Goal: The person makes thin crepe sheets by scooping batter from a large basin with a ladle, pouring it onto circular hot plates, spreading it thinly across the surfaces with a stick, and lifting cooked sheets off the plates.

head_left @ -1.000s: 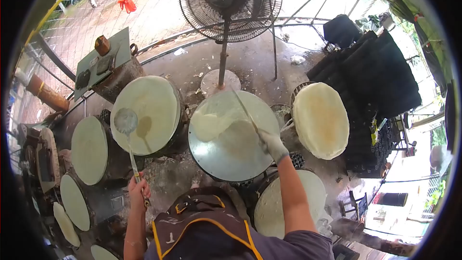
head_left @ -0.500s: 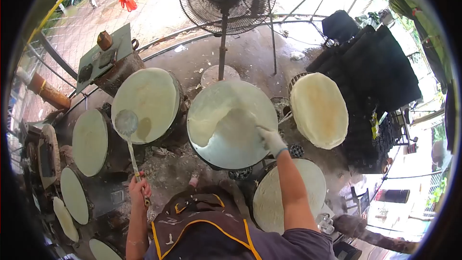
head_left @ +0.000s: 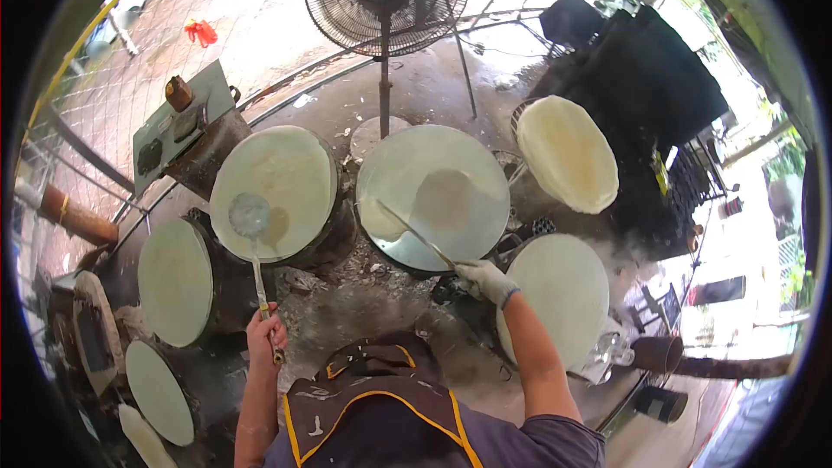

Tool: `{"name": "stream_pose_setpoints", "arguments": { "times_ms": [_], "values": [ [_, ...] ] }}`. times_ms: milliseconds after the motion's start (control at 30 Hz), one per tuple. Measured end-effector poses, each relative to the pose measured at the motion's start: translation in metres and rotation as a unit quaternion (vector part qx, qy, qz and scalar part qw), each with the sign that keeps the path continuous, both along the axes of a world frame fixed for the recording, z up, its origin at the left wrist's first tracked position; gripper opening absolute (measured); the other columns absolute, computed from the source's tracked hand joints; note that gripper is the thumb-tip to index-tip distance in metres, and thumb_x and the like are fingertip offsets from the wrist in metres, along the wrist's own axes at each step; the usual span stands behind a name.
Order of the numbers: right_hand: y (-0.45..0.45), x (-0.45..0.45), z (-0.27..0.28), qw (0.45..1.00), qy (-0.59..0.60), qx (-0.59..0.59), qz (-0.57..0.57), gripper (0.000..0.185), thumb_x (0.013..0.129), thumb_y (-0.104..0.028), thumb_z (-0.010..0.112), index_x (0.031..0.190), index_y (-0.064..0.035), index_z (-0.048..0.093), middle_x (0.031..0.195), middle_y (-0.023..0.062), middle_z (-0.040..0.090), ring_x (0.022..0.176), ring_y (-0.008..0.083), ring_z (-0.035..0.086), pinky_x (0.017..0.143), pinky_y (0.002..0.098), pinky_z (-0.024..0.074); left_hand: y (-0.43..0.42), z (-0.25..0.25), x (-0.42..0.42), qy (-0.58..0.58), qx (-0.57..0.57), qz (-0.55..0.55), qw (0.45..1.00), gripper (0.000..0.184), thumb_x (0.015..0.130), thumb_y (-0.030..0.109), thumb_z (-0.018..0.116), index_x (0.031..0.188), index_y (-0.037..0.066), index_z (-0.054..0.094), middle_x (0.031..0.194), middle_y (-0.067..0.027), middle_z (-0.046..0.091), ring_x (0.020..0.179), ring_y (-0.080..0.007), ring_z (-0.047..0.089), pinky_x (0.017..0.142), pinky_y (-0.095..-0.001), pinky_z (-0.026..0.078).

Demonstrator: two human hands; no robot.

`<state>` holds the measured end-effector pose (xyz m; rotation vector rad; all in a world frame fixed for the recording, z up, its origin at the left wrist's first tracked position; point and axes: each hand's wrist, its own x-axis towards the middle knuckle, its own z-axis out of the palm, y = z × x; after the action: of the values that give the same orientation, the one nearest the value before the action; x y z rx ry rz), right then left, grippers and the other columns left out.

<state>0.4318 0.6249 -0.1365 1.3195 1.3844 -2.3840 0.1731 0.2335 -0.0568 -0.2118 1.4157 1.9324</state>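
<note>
My left hand (head_left: 266, 337) is wrapped round the handle of a long ladle (head_left: 250, 215), whose round bowl hangs over the pale round griddle (head_left: 299, 165) at the left. In my right hand (head_left: 486, 282), which wears a whitish glove, is a long thin spreader (head_left: 414, 234). It slants up and left over the lower part of the middle griddle (head_left: 433, 143). Pale batter covers much of that griddle's surface, with a greyer round patch near its centre and shiny bare metal at its lower edge.
A standing fan (head_left: 386, 0) is beyond the middle griddle. To the right are a stack of pale round sheets (head_left: 568, 154), another coated griddle (head_left: 555, 299) and a glass jug (head_left: 612, 348). More griddles (head_left: 176, 282) line the left. Black cloth (head_left: 650, 87) hangs at the upper right.
My right hand has come down toward me with the spreader, now over the lower left of the middle griddle. Batter covers more of it. The view has shifted; my left hand still holds the ladle.
</note>
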Motion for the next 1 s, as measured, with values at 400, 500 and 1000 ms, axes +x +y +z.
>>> {"name": "stream_pose_setpoints", "arguments": {
  "times_ms": [400, 500, 1000],
  "values": [
    [-0.226, -0.189, -0.047, 0.95, 0.06, 0.114, -0.284, 0.037, 0.094, -0.026, 0.052, 0.126, -0.0059, 0.056, 0.076, -0.0003, 0.059, 0.058, 0.0083, 0.05, 0.05, 0.0249, 0.0396, -0.145, -0.016, -0.104, -0.053, 0.026, -0.094, 0.994, 0.026, 0.089, 0.005, 0.045, 0.114, 0.002, 0.048, 0.064, -0.0025, 0.042, 0.04, -0.0087, 0.036, 0.035, -0.0243, 0.032],
    [-0.27, -0.186, -0.06, 0.888, -0.017, 0.221, -0.404, 0.028, 0.097, -0.024, 0.052, 0.117, -0.0055, 0.056, 0.066, -0.0036, 0.051, 0.051, 0.0055, 0.044, 0.046, 0.0225, 0.0355, -0.17, -0.018, -0.112, -0.057, 0.041, -0.078, 0.994, 0.027, 0.088, 0.005, 0.045, 0.115, 0.002, 0.048, 0.064, -0.0026, 0.042, 0.039, -0.0087, 0.035, 0.034, -0.0239, 0.032],
    [-0.268, -0.154, -0.047, 0.899, -0.095, 0.274, -0.329, 0.03, 0.095, -0.029, 0.05, 0.115, -0.0079, 0.058, 0.066, -0.0001, 0.052, 0.053, 0.0118, 0.048, 0.049, 0.0298, 0.0395, -0.161, -0.023, -0.096, -0.091, 0.081, -0.14, 0.983, 0.028, 0.091, 0.005, 0.042, 0.117, 0.002, 0.048, 0.063, -0.0025, 0.041, 0.039, -0.0072, 0.034, 0.034, -0.0227, 0.032]
  ]
}}
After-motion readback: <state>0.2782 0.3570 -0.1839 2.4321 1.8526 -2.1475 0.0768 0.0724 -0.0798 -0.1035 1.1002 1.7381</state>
